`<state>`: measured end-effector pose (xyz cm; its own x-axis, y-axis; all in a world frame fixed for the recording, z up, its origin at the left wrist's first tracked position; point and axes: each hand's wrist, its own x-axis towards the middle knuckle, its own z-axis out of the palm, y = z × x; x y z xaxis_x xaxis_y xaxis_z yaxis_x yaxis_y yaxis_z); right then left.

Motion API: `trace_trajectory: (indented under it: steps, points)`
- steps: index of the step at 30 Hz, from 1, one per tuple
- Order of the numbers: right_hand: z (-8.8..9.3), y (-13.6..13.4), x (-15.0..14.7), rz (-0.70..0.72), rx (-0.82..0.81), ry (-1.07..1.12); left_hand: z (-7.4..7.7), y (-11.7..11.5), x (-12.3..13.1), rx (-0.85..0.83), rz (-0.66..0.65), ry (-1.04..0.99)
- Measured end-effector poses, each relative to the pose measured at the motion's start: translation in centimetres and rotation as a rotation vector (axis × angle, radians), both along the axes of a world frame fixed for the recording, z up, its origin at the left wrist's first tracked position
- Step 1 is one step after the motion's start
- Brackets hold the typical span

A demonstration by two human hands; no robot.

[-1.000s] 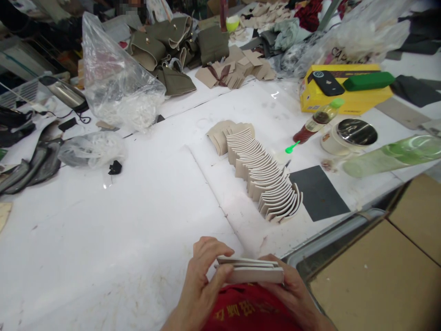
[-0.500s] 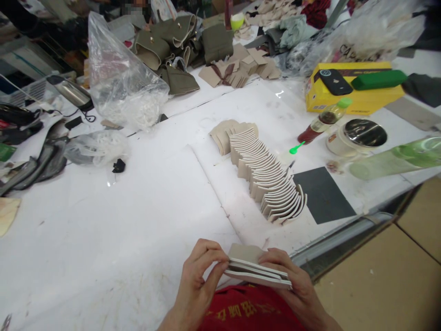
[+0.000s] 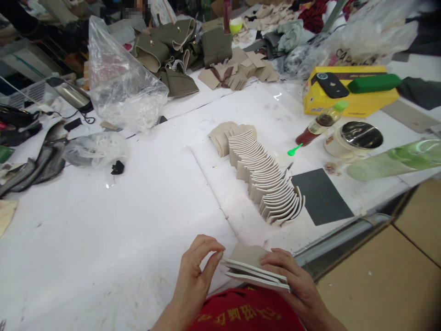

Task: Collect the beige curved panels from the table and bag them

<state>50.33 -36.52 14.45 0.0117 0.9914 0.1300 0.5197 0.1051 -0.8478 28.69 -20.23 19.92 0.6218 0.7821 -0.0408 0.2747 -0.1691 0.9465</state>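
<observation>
My right hand (image 3: 291, 271) is wrapped around the right end of a small stack of beige leather-like pieces (image 3: 250, 257) with white edges, held low over the table's front edge. A gap shows between the upper and lower pieces. At the stack's left corner my left hand (image 3: 201, 262) has its thumb and forefinger pressed together. Whether anything is pinched between these fingertips cannot be seen. Farther up the table, a long curved row of similar beige pieces (image 3: 262, 177) stands on edge, overlapping. More beige pieces (image 3: 219, 138) lie at its far end.
Right of the row lie a dark square sheet (image 3: 322, 196), a green spoon (image 3: 294, 150), a drink bottle (image 3: 317, 125), a metal-lined cup (image 3: 354, 139) and a green tumbler (image 3: 396, 158). Behind them sits a yellow box (image 3: 361, 105). Plastic bags (image 3: 120, 82) and olive leather pieces (image 3: 181, 82) occupy the back left.
My left fingertips have shifted slightly left and up from the stack's corner. The stack in my right hand is tilted a little more, and the camera view has moved slightly.
</observation>
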Motion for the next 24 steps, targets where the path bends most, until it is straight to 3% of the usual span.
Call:
trace_trajectory:
  steps: [7,15,20,24]
  points:
    - [0.6,0.0,1.1,-0.042,0.040,-0.044,-0.8,0.3,0.9,-0.010,-0.203,-0.001]
    - [0.2,-0.3,1.2,-0.036,0.025,-0.043,-0.8,1.1,1.1,0.014,-0.368,0.095]
    - [0.2,-0.7,1.0,-0.043,-0.034,0.029,-0.8,1.1,1.7,0.091,-0.412,0.065]
    - [0.2,-0.9,1.1,-0.038,-0.052,0.056,-0.7,1.1,1.7,0.063,-0.411,0.051]
